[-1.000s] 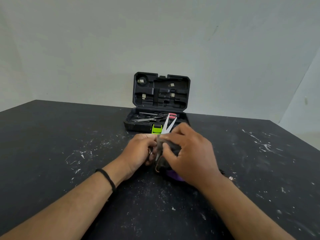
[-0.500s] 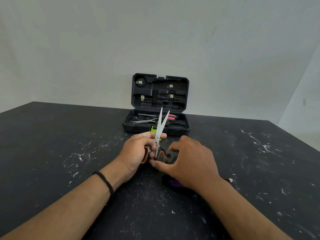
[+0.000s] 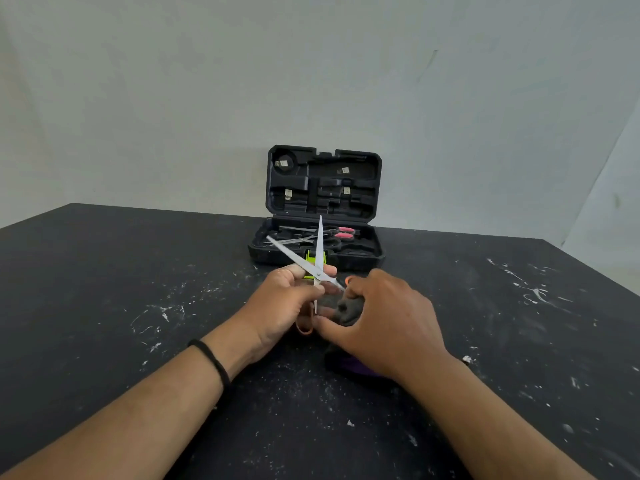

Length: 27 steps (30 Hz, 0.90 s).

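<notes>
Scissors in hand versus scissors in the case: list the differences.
The held scissors stand raised, blades spread wide; the case scissors lie flat, tips leftward. The held scissors show orange handles; the case scissors pink. The left hand and right hand grip the held scissors; nothing touches the case scissors. Both have metal blades.

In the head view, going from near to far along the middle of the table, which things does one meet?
Purple item → open scissors → tool case base → case lid → wall.

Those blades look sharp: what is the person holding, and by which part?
Open orange-handled steel scissors: the left hand pinches them near the pivot, the right hand holds the handle end.
</notes>
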{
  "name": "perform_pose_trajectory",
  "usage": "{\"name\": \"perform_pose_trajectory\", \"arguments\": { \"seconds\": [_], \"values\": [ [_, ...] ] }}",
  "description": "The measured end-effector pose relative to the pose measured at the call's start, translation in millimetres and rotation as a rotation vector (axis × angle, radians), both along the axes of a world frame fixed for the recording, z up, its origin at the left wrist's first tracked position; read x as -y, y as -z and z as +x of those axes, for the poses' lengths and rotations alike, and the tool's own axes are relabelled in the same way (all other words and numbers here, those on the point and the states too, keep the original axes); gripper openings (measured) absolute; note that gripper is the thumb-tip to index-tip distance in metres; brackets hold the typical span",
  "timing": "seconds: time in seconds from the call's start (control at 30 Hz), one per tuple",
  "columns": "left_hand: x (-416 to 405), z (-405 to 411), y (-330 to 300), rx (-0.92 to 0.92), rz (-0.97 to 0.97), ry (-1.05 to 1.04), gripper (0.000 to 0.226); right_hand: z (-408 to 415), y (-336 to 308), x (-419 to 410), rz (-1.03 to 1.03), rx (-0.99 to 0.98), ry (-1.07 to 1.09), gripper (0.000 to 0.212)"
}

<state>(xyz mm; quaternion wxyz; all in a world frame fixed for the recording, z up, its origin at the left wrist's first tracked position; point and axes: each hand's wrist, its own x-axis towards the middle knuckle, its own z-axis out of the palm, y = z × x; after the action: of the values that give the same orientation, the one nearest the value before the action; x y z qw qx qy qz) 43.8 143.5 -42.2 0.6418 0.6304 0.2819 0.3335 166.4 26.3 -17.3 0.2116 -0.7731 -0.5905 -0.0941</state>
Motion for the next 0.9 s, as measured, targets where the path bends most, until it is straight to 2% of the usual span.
{"name": "perform_pose_trajectory", "arguments": {
  "seconds": [0.3, 0.43, 0.53, 0.6, 0.7, 0.77, 0.83, 0.9],
  "values": [
    [16.5, 12.3, -2.8, 0.084, -0.063, 0.03, 0.031, -6.5, 1.5, -0.9, -0.009, 0.032, -0.075, 0.051],
    [17.4, 6.7, -8.6, 0.12, -0.255, 0.198, 0.06, 0.0, 3.2, -2.0, 0.01, -0.044, -0.112, 0.057],
    [14.4, 3.7, -13.6, 0.143, -0.269, 0.28, 0.054, 6.0, 5.4, -6.6, -0.02, -0.097, -0.1, 0.045],
    [10.5, 1.0, -15.4, 0.081, -0.146, 0.213, 0.049, 13.3, 6.8, -10.9, 0.0, -0.223, -0.132, 0.039],
    [5.0, -6.6, -18.2, -0.162, 0.326, 0.103, 0.037, 27.5, 5.5, -14.9, 0.063, -0.692, -0.347, 0.029],
    [3.4, -10.4, -17.8, -0.232, 0.433, 0.103, 0.034, 32.2, 5.1, -15.0, 0.043, -0.882, -0.44, 0.028],
    [2.3, -10.4, -17.0, -0.232, 0.432, 0.12, 0.023, 33.1, 4.8, -14.4, 0.031, -0.896, -0.443, 0.027],
    [-0.4, -10.1, -13.3, -0.26, 0.414, 0.092, 0.015, 35.3, 5.3, -17.1, 0.021, -0.818, -0.388, 0.023]
  ]
}}
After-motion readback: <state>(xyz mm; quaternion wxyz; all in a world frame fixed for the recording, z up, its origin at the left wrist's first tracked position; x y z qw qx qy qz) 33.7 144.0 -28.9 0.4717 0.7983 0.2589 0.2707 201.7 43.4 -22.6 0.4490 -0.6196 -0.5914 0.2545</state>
